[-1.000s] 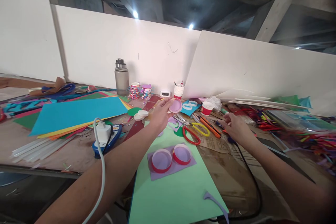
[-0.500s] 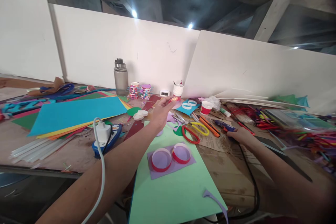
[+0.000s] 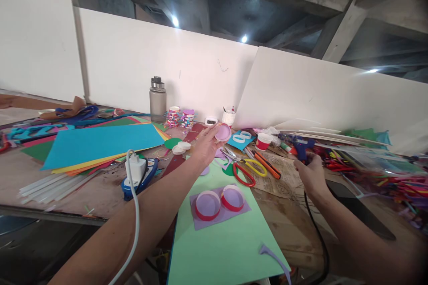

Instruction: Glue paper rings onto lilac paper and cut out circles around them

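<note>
Lightly, our left hand [image 3: 204, 147] pinches the flimsy paper ring [image 3: 223, 132] by its rim; at three o'clock, our right hand [image 3: 310, 173] grips the rigid glue gun [image 3: 300, 144].

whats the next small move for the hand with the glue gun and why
Probably bring the blue glue gun over to the pink disc. The right hand has the gun raised off the table, while the left hand holds the disc up, face open, well to the gun's left.

Your left hand [image 3: 207, 144] reaches forward, fingers pinched; your right hand [image 3: 310, 173] is curled closed, arm extended.
</note>
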The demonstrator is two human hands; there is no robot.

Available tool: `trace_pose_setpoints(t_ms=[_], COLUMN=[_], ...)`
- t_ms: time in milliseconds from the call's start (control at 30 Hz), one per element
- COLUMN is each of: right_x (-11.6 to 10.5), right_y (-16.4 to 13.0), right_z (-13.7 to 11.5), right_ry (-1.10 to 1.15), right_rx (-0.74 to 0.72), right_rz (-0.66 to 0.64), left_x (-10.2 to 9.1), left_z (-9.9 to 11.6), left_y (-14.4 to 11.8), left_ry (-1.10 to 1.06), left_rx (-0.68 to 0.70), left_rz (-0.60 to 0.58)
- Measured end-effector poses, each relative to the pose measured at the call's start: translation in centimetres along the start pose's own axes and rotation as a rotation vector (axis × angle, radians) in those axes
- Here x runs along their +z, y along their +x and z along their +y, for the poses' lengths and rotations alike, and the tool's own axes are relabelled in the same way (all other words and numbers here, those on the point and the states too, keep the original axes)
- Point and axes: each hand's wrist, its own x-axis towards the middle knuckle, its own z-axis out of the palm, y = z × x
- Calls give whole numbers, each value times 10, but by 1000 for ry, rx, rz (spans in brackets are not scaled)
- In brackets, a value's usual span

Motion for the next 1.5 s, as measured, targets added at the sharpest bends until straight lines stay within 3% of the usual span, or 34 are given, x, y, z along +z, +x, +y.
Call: trace_pose_setpoints(t_ms=[33, 167, 233, 367, 667, 967, 1500], right_x=[3, 22, 33, 53, 65, 64, 71], right_y=[-3, -12, -16, -31, -74, -81, -81], right_z=[-13, -67, -88, -110, -95, -94, -89], right_ry=[149, 538, 596, 664, 519, 331, 194], right_rx=[24, 100, 43, -159, -263, -379, -397], right_rz=[6, -284, -268, -390, -410, -410, -503], left_x=[0, 0, -2, -5, -1, 3, 9], left_z=[1, 2, 2, 2, 0, -6, -7], left_y=[0, 1, 2, 4, -1, -5, -11], left_ry=[-7, -11, -11, 0, 79, -17, 0], left_rx=[-13, 2, 18, 38, 137, 38, -111], left_rz=[4, -8, -3, 29, -5, 48, 92])
